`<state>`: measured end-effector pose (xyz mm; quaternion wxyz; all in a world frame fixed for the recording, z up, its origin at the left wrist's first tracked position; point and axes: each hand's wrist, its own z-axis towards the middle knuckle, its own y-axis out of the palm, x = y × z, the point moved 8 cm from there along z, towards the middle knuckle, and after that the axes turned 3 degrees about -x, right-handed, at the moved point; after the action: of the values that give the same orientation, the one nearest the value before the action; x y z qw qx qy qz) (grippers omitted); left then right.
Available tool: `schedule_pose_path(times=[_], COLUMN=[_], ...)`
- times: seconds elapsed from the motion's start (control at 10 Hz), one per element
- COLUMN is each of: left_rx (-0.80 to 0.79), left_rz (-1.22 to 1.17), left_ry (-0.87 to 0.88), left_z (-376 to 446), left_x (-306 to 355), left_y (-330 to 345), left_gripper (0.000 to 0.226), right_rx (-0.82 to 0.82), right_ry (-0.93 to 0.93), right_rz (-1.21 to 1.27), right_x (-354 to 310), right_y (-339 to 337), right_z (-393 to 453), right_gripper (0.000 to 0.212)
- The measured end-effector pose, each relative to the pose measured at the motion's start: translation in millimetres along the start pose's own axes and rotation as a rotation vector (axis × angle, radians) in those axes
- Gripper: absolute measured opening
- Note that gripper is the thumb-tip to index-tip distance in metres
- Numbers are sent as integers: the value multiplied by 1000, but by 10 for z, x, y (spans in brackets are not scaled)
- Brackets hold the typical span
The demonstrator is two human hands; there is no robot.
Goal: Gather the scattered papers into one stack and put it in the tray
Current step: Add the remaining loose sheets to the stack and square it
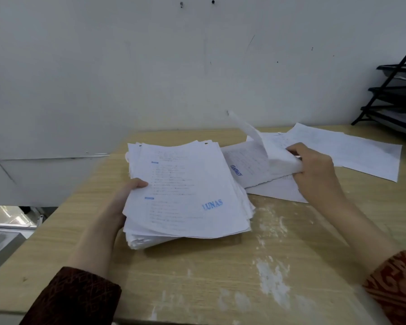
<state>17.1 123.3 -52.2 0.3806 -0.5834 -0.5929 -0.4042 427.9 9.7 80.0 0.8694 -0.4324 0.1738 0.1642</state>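
Observation:
A thick stack of printed papers (188,191) lies on the wooden table (220,266), its top sheet stamped LUNAS in blue. My left hand (124,198) grips the stack's left edge, thumb on top. To the right, my right hand (314,170) grips a bunch of loose sheets (267,158), one of which curls upward. A sheet stamped APPROVED (244,167) lies under that bunch. More loose sheets (347,151) are spread at the far right of the table. A black tiered tray rack (394,99) stands at the back right corner.
A white wall rises behind the table. The tabletop has white scuffed patches (272,277) near the front. The table's left edge drops off to a lower floor area (7,221). Some tray tiers hold paper.

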Motion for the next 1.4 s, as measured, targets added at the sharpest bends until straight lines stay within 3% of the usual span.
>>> schedule_pose_path(times=[0.1, 0.2, 0.3, 0.4, 0.6, 0.7, 0.8, 0.9, 1.0, 1.1, 1.2, 1.3, 1.4], left_rx=[-150, -179, -106, -94, -43, -50, -48, -17, 20, 65, 53, 29, -5], left_rz=[6, -27, -62, -73, -30, -5, 35, 57, 71, 99, 82, 62, 26], left_ry=[16, 23, 51, 106, 125, 99, 79, 75, 82, 76, 58, 90, 146], left_z=[-634, -630, -589, -593, -524, -527, -526, -524, -518, -493, -526, -583, -628], left_x=[137, 142, 143, 193, 208, 169, 131, 126, 159, 174, 185, 218, 260], left_y=[577, 647, 608, 698, 639, 620, 577, 543, 549, 523, 558, 590, 615], left_gripper=[28, 29, 25, 25, 32, 31, 33, 24, 19, 21, 19, 24, 33], right_rx=[-109, -308, -450, -516, -456, -501, -669, -466, -310, -504, -624, -631, -522], right_ry=[-101, -216, -359, -462, -521, -546, -493, -350, -84, 89, 87, 79, 64], right_rz=[104, 97, -72, -179, -134, -96, 61, 280, 270, 106, 88, 36, -54], right_x=[-359, -841, -1206, -1438, -1475, -1582, -1605, -1268, -526, 51, 143, 140, 158], right_y=[141, 409, 659, 894, 1078, 1042, 973, 735, 693, 948, 1056, 1062, 1036], right_z=[-96, -296, -469, -672, -885, -951, -891, -450, 41, 124, 58, 73, 109], right_gripper=[49, 45, 42, 40, 43, 52, 68, 50, 41, 52, 57, 56, 39])
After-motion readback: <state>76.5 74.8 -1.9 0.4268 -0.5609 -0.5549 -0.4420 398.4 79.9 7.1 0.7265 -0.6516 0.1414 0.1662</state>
